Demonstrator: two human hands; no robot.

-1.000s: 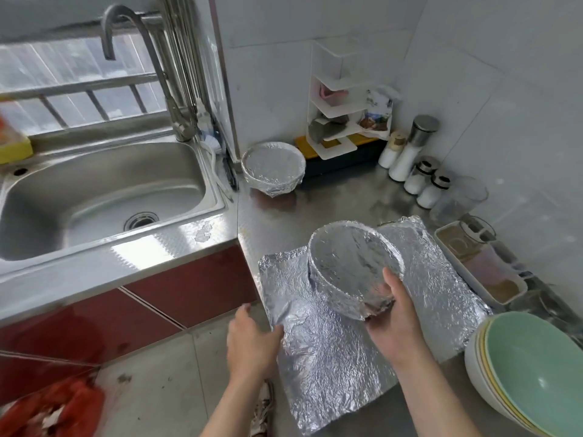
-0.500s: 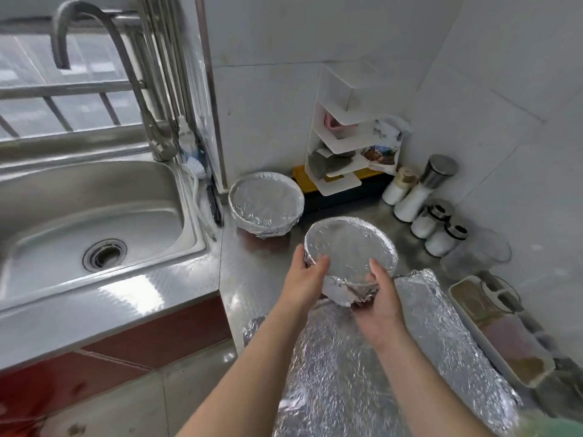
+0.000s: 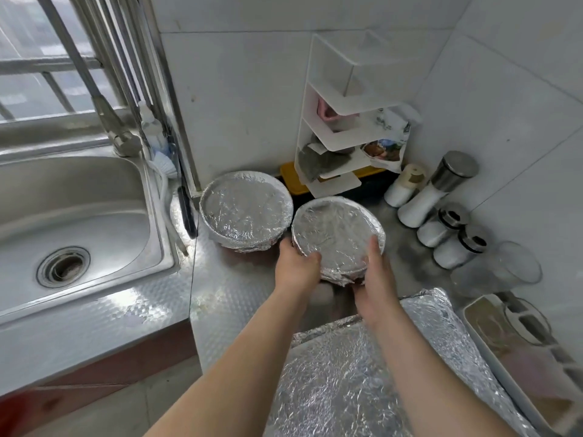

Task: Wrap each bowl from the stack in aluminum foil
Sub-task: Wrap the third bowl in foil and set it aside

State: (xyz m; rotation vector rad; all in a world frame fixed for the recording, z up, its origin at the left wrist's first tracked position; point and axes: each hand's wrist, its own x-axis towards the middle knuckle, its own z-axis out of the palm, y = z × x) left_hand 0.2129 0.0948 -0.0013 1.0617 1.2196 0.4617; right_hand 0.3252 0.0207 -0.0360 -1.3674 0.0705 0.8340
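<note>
Right of the sink (image 3: pixel 79 200), just beside the other wrapped bowl (image 3: pixel 244 209) on the worktop (image 3: pixel 227 288), we hold a foil-wrapped bowl (image 3: pixel 336 231), fingers of our left hand (image 3: pixel 296 268) and right hand (image 3: pixel 373 279) gripping its rim.

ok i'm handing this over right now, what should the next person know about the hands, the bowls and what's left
Hands: left hand and right hand both grip the second wrapped bowl, thumbs over its rim, tilted low over the counter; contact unclear.
The first wrapped bowl sits on the counter just left of it.
A foil sheet lies spread nearer the person.
Done: two bowls wrapped. Left: set this one down, wrap the rest; the stack is out of view.
</note>
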